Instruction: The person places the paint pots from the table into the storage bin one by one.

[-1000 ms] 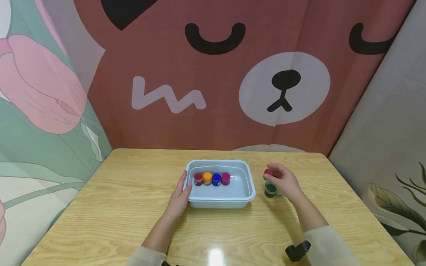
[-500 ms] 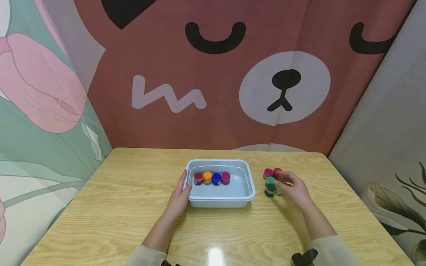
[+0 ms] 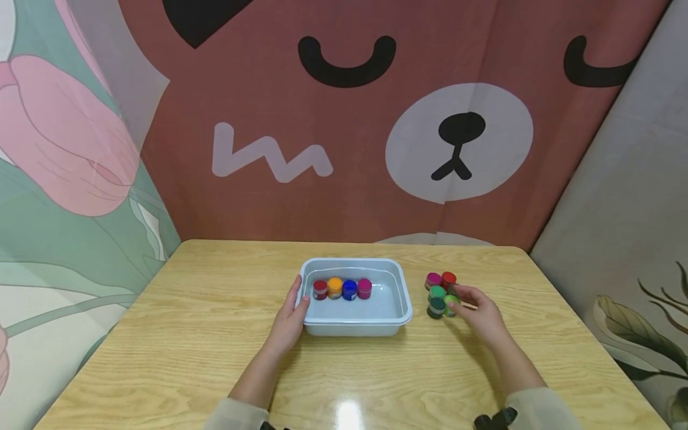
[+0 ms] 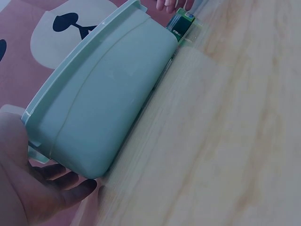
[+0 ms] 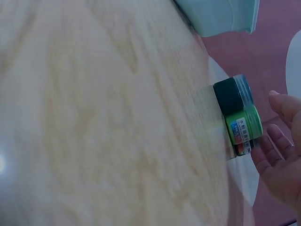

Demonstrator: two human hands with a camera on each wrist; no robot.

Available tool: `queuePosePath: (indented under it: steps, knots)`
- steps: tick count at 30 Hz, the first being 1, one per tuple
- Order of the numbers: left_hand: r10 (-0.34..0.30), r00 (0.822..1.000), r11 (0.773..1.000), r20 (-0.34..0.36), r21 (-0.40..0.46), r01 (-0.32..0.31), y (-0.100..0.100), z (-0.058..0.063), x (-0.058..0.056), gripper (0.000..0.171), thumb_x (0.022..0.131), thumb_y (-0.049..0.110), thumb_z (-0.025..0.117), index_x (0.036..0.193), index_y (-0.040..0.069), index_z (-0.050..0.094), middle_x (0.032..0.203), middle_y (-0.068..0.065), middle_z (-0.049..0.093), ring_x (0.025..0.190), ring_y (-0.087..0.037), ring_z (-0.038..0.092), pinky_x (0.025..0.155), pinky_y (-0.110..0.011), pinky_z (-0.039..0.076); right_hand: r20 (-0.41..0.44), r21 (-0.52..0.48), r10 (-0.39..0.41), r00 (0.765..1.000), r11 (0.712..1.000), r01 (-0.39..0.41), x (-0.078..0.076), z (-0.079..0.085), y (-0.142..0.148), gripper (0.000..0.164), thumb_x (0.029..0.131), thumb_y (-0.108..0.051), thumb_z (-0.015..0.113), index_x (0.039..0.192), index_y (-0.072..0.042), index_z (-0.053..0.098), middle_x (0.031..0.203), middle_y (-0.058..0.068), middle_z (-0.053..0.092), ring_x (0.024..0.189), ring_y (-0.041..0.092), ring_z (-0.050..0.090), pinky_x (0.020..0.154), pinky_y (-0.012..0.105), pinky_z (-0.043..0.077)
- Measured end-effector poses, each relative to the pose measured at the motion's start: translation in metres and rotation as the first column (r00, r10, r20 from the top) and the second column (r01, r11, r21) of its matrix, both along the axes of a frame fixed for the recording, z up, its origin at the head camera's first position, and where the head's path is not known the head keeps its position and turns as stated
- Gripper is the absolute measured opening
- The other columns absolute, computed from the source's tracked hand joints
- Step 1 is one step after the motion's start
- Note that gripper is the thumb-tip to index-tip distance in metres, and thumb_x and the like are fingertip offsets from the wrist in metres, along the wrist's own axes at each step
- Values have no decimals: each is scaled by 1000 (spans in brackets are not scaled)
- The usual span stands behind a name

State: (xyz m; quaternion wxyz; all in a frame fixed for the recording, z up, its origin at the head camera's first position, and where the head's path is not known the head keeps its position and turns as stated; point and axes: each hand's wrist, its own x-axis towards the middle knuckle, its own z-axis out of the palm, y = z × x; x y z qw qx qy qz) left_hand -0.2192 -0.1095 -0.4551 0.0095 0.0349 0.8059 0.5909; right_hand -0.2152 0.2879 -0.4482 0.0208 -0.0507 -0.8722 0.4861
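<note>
My left hand (image 3: 290, 319) holds the left end of a light blue plastic tray (image 3: 352, 329), thumb at the rim and fingers along the outer wall. Inside the tray stand a dark red paint pot (image 3: 320, 289), an orange one, a blue one and a magenta one in a row. My right hand (image 3: 481, 310) hovers at a cluster of paint pots right of the tray, thumb and fingers spread around the light green paint pot (image 5: 244, 126). A dark green paint pot (image 3: 436, 308) stands beside it, with a mid-green paint pot (image 3: 436, 292) behind.
Farther back in the cluster are a magenta paint pot (image 3: 433, 280) and a red paint pot (image 3: 448, 279). Everything stands on a wooden table (image 3: 215, 334). A printed bear curtain (image 3: 344, 203) hangs behind the table's far edge.
My right hand has moved from the magenta pot rightward and nearer to me, down to the light green pot, uncovering the back pots. The left hand and the tray stay put.
</note>
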Motion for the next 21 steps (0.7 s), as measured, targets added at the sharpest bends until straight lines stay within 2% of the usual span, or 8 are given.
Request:
queuePosePath:
  steps: [5, 8, 11, 16, 21]
  knots:
    - [2, 1000, 1000, 12, 0, -2, 0, -1, 0, 58, 106, 27, 38, 159, 20, 16, 165, -12, 16, 150, -40, 14, 120, -63, 12, 32, 7, -8, 999, 1000, 8, -1, -9, 4, 57, 96, -28, 63, 143, -2, 44, 144, 23, 47, 132, 38, 47, 101, 34, 50]
    - [3, 1000, 1000, 24, 7, -3, 0, -2, 0, 57, 106, 27, 37, 159, 21, 16, 165, -10, 16, 151, -39, 14, 120, -62, 12, 30, 2, -3, 1000, 1000, 3, -3, -13, 5, 57, 95, -26, 65, 143, -1, 44, 143, 23, 48, 130, 37, 49, 91, 19, 49]
    - [4, 1000, 1000, 17, 4, -4, 1, -2, -1, 57, 106, 27, 38, 159, 20, 16, 165, -11, 16, 151, -39, 14, 120, -63, 12, 18, -10, 2, 1000, 1000, -2, -3, -17, 6, 57, 94, -23, 66, 142, 0, 45, 141, 24, 49, 127, 37, 50, 84, 10, 46]
    - [5, 1000, 1000, 2, 1, -5, 1, -1, -1, 58, 105, 26, 38, 158, 19, 17, 164, -13, 17, 150, -40, 15, 120, -63, 12, -1, 17, 9, 1000, 1000, -9, -4, -20, 6, 57, 94, -23, 67, 140, 1, 46, 138, 25, 51, 122, 36, 53, 81, 7, 45]
    - [4, 1000, 1000, -2, 6, -4, 2, 0, 1, 58, 105, 26, 39, 158, 19, 17, 164, -13, 17, 150, -40, 15, 120, -62, 13, 22, 25, 5, 1000, 1000, -6, -6, -21, 6, 59, 93, -26, 68, 142, 0, 46, 136, 24, 53, 122, 34, 53, 80, 8, 44]
